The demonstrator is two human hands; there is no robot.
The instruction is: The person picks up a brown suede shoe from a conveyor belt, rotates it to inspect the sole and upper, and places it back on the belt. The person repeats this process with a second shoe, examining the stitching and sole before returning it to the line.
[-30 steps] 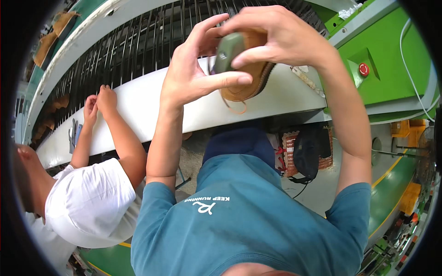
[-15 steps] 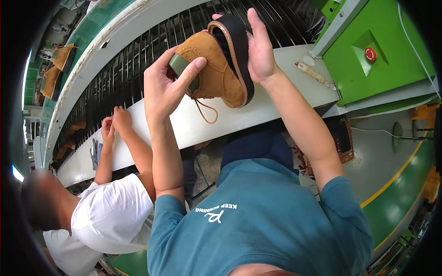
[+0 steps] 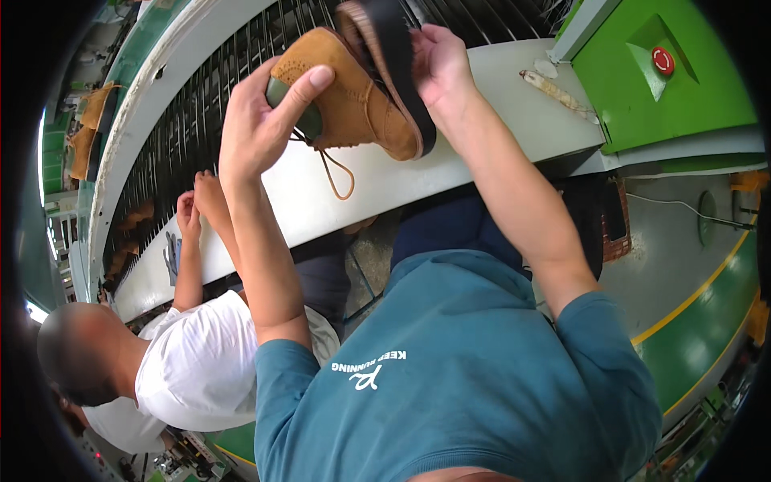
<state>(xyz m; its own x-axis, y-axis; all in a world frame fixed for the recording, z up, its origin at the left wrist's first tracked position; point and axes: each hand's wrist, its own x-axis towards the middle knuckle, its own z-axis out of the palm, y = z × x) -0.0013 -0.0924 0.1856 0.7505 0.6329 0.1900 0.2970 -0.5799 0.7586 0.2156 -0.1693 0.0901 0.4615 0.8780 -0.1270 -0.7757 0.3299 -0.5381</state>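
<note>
My left hand (image 3: pixel 253 124) is closed round the heel end of a tan suede lace-up shoe (image 3: pixel 341 92), thumb pressed on its side. The shoe has a green collar patch and a loose brown lace loop. A thick black sole (image 3: pixel 393 56) meets the upper at the toe but stands apart from it at the heel, leaving a gap. Bent fingers of my right hand (image 3: pixel 446 72) press on the sole's outer side; some fingertips are hidden behind it. Both hands keep the shoe raised over the white ledge (image 3: pixel 377 185).
A dark rod conveyor (image 3: pixel 181 120) runs behind the ledge. At right stands a green machine housing (image 3: pixel 618 96) with a red stop button (image 3: pixel 662 61); a whitish stick-like thing (image 3: pixel 558 95) lies beside it. A co-worker's hands (image 3: pixel 201 205) are close on the left, near a grey-blue tool (image 3: pixel 171 257).
The shoe and both hands have shifted up and left in the picture. My right hand's fingers, earlier stretched along the sole, are now bent against it. The view itself has shifted slightly.
</note>
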